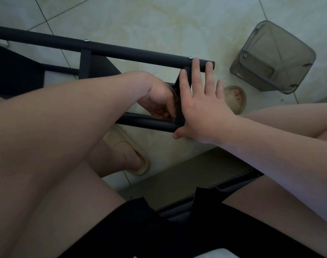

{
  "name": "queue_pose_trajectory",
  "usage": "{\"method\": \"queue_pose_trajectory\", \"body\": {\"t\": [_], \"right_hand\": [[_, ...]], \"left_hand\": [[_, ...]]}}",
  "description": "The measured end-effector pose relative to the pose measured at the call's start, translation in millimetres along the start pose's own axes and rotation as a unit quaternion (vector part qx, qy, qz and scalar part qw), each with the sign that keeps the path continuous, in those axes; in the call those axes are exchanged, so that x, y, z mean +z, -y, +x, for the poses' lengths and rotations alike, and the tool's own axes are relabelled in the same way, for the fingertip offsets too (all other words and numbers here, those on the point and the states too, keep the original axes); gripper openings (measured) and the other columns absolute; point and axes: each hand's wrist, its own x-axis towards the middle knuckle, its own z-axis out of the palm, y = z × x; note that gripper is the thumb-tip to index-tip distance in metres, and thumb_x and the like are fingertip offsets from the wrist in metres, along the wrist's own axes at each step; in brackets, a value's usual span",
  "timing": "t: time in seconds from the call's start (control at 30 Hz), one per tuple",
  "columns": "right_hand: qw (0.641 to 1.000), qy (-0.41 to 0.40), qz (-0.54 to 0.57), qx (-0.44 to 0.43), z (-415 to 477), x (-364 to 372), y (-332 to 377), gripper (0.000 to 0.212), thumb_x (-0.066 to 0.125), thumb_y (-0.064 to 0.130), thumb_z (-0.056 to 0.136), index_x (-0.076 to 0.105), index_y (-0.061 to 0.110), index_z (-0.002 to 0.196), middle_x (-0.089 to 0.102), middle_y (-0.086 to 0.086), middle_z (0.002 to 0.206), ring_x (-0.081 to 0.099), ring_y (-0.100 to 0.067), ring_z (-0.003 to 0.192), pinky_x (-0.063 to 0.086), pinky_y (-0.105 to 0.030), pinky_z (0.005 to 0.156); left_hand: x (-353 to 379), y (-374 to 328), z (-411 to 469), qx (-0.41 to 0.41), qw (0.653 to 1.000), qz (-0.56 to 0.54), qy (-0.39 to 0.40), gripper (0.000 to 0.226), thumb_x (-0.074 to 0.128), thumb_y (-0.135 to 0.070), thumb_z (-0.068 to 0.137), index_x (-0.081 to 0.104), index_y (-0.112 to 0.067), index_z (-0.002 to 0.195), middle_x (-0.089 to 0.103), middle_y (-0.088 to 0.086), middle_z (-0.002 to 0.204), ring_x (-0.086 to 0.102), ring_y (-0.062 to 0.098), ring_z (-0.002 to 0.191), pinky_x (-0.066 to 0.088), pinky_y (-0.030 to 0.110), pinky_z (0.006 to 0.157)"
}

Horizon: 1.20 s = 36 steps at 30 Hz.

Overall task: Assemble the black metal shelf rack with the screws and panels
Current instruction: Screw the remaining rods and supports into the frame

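Rack (pixel 121 52) looks stiff and lightish with slick tubes, so brace it at the crossbar (pixel 179 114). Your right hand (pixel 201 107) presses flat there, fingers straight. Your left hand (pixel 159 97) curls at the joint; can't tell what it holds.

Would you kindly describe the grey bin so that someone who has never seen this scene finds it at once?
Start with the pale tiled floor. At its upper right, past the end of the rack's far tube, sits the bin. It alone is smoky, see-through plastic, boxy with rounded corners; its neighbours are black metal and a beige slipper.
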Motion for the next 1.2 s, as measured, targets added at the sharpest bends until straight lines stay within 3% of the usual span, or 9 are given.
{"method": "queue_pose_trajectory", "body": {"t": [0.23,0.37,0.53,0.87,1.2], "right_hand": [[1.000,0.001,0.000,0.001,0.1,0.2,0.0,0.149,0.080,0.070,0.067,-0.021,0.006,0.157,-0.036,-0.022,0.159,-0.028,-0.051,0.147,0.001,-0.067,0.120],[1.000,0.002,0.002,0.002,-0.1,-0.2,0.0,0.149,0.080,0.069,0.067,-0.021,0.006,0.157,-0.036,-0.022,0.159,-0.028,-0.050,0.147,0.001,-0.067,0.121],[1.000,0.006,0.002,0.002,0.1,-0.3,0.2,0.149,0.080,0.069,0.068,-0.022,0.006,0.157,-0.037,-0.022,0.159,-0.029,-0.050,0.147,0.000,-0.067,0.121],[1.000,0.007,-0.001,0.002,0.3,-0.4,-0.4,0.149,0.079,0.070,0.068,-0.022,0.006,0.156,-0.037,-0.022,0.159,-0.029,-0.051,0.147,0.001,-0.067,0.121],[1.000,0.005,-0.001,0.002,-0.9,-1.7,0.5,0.148,0.079,0.069,0.069,-0.020,0.005,0.157,-0.035,-0.023,0.159,-0.027,-0.051,0.147,0.002,-0.066,0.121]], "left_hand": [[0.4,-0.1,0.1,0.004,1.000,-0.007,-0.004,0.021,0.054,0.006,0.089,0.064,-0.011,0.097,0.063,-0.001,0.075,0.058,0.009,0.065,0.051,0.022,0.066],[-3.5,3.1,-0.1,-0.007,1.000,-0.003,0.012,0.026,0.057,-0.001,0.089,0.068,-0.012,0.110,0.069,-0.002,0.084,0.062,0.009,0.070,0.051,0.026,0.072],[-4.8,7.4,-1.0,-0.028,0.999,0.004,0.021,0.014,0.068,-0.020,0.083,0.079,-0.022,0.091,0.071,-0.004,0.085,0.064,0.009,0.068,0.052,0.024,0.066],[-3.7,0.1,1.4,-0.008,1.000,0.011,0.012,0.017,0.058,0.000,0.089,0.067,-0.012,0.098,0.065,-0.002,0.075,0.057,0.010,0.067,0.049,0.025,0.070],[-2.7,1.0,2.2,-0.010,1.000,0.000,0.013,0.026,0.058,0.001,0.087,0.068,-0.010,0.108,0.066,0.002,0.087,0.059,0.013,0.074,0.050,0.028,0.072]]}}
